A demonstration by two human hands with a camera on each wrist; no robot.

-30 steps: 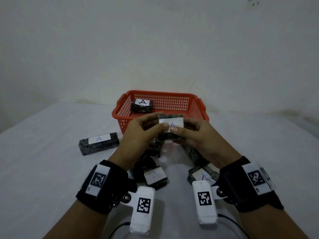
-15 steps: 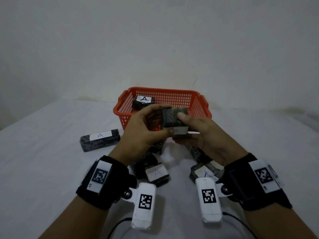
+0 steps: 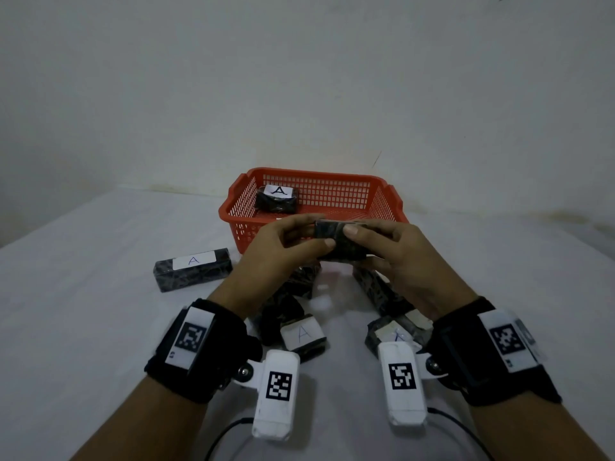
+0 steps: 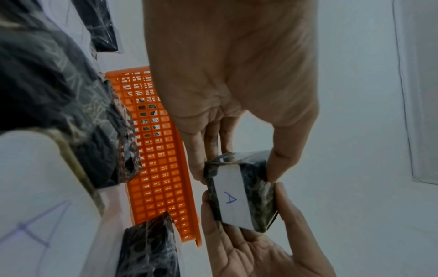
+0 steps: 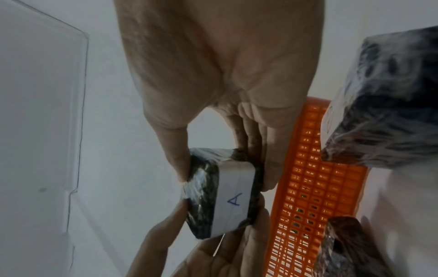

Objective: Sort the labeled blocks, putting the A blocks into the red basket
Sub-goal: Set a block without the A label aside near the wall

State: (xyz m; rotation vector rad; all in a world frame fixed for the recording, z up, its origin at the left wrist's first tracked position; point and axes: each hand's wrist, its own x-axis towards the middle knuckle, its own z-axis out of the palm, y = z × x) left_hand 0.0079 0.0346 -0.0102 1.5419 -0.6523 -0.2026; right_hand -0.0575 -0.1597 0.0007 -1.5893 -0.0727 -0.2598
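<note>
Both hands share one grip on a small block [image 3: 339,242]: the left hand [image 3: 283,251] pinches its one end between thumb and fingers, and the right hand [image 3: 399,257] pinches the other end the same way, so both are closed on it. The block is a dark, marbled cuboid wrapped in glossy clear film, and the wrist views show a white paper label with a blue handwritten A on its underside [image 4: 233,198]. It is held in the air just in front of the near wall of the red basket [image 3: 332,191], a rectangular plastic basket with lattice walls that stands toward the far edge of the desk [image 3: 83,294], which is covered in white cloth. Inside the basket, in its left part, lies another dark block labelled A [image 3: 276,199]. A longer A-labelled block [image 3: 193,269] lies to the left on the desk. More wrapped blocks [image 3: 301,336] lie heaped below the hands, partly hidden by the wrists.
</note>
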